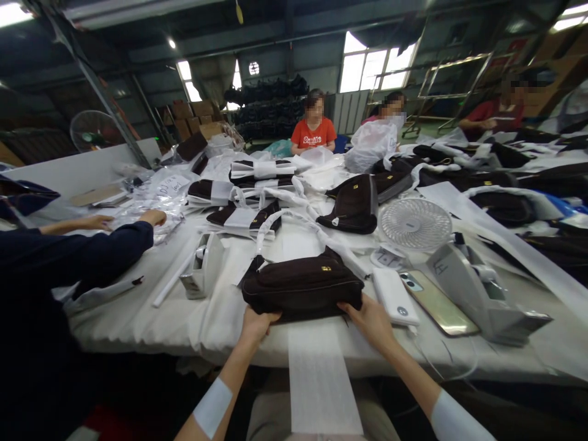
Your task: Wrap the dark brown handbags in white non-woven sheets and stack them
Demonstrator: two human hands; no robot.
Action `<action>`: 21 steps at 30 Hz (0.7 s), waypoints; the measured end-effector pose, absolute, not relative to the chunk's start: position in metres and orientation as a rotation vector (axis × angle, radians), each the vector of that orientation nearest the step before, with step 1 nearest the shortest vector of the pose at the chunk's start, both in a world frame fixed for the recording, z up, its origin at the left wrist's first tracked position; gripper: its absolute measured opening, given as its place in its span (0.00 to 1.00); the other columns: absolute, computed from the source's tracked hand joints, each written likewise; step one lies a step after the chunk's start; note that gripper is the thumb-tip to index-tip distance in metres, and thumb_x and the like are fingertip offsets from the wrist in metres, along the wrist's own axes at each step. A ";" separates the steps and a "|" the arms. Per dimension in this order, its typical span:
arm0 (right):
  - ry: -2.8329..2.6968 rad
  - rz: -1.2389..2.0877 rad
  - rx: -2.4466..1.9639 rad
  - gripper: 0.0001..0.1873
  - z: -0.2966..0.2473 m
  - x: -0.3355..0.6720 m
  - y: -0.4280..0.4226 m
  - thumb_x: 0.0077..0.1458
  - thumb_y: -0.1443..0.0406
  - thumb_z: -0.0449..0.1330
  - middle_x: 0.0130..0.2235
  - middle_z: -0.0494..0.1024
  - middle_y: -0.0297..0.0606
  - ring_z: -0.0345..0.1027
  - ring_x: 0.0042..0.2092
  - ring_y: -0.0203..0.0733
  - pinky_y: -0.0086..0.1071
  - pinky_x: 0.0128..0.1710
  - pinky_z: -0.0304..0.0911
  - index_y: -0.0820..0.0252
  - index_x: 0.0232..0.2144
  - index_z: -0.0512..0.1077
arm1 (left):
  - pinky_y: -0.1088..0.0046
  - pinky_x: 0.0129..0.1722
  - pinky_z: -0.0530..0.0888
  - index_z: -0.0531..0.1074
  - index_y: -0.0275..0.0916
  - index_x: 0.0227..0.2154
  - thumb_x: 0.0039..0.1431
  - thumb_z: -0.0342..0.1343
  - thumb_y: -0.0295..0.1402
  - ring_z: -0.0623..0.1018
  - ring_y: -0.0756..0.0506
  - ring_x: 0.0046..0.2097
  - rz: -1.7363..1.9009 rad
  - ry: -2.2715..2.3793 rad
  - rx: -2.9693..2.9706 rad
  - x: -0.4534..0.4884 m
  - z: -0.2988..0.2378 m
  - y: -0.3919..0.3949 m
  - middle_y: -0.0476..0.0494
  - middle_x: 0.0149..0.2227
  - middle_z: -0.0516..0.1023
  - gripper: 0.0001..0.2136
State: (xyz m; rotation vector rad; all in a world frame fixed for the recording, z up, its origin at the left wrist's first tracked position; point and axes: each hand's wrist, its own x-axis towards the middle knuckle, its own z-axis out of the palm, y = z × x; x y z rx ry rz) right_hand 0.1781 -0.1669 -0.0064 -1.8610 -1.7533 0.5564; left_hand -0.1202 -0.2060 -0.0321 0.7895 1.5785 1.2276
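A dark brown handbag point(298, 285) with a small gold emblem lies at the table's front edge, its strap wrapped in white sheeting and arching away behind it. My left hand point(258, 323) grips the bag's lower left corner, thumb along the bottom edge. At the lower right corner my right hand point(370, 315) has hold of the bag too, its fingers partly hidden behind it. Below the bag, a strip of white foam sheet point(321, 383) hangs over the edge toward my lap.
Tape dispensers stand left point(202, 266) and right point(482, 294). A power bank point(395, 297), a phone point(438, 303) and a white fan point(416, 223) are on the right. Wrapped bags point(248, 214) lie behind. At left, a co-worker's dark sleeve point(105, 248) reaches over plastic bags; several people sit across.
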 end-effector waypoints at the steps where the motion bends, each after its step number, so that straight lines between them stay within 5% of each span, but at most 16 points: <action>1: -1.773 0.485 -1.870 0.29 -0.007 0.182 -0.171 0.49 0.46 0.62 0.30 0.78 0.41 0.74 0.36 0.57 0.42 0.34 0.66 0.57 0.46 0.71 | 0.77 0.12 0.54 0.71 0.37 0.23 0.34 0.71 0.27 0.59 0.54 0.13 1.216 1.602 0.814 -0.122 -0.032 -0.206 0.55 0.14 0.67 0.13; 4: -1.772 0.124 -1.710 0.37 0.004 0.191 -0.186 0.47 0.46 0.65 0.37 0.77 0.47 0.72 0.41 0.57 0.44 0.40 0.66 0.60 0.53 0.65 | 0.76 0.17 0.64 0.75 0.36 0.30 0.32 0.71 0.24 0.70 0.49 0.20 1.235 1.644 0.886 -0.124 -0.029 -0.204 0.50 0.21 0.75 0.17; 8: -2.118 -0.210 -1.247 0.24 0.031 0.186 -0.188 0.54 0.55 0.64 0.47 0.74 0.49 0.67 0.50 0.56 0.46 0.51 0.58 0.56 0.51 0.69 | 0.72 0.29 0.75 0.76 0.36 0.38 0.31 0.72 0.24 0.78 0.43 0.34 1.253 1.642 0.980 -0.126 -0.025 -0.202 0.43 0.36 0.81 0.25; 12: -2.430 -0.241 -1.049 0.19 0.039 0.166 -0.163 0.54 0.63 0.65 0.44 0.74 0.45 0.67 0.46 0.52 0.42 0.46 0.59 0.56 0.48 0.69 | 0.70 0.29 0.74 0.76 0.36 0.36 0.32 0.72 0.25 0.77 0.42 0.32 1.219 1.652 1.033 -0.127 -0.023 -0.203 0.43 0.33 0.81 0.22; 15: -2.496 -0.324 -1.045 0.08 0.023 0.157 -0.144 0.53 0.68 0.63 0.36 0.73 0.42 0.66 0.38 0.48 0.37 0.37 0.58 0.58 0.36 0.68 | 0.71 0.29 0.73 0.77 0.36 0.31 0.33 0.72 0.27 0.77 0.42 0.33 1.215 1.668 1.080 -0.125 -0.022 -0.203 0.43 0.30 0.80 0.18; 21: -2.465 -0.300 -1.009 0.11 -0.009 0.164 -0.137 0.50 0.75 0.58 0.31 0.71 0.38 0.64 0.34 0.44 0.34 0.34 0.55 0.56 0.29 0.62 | 0.70 0.30 0.68 0.75 0.40 0.31 0.36 0.72 0.33 0.76 0.39 0.34 1.195 1.719 1.173 -0.127 -0.010 -0.225 0.46 0.24 0.74 0.17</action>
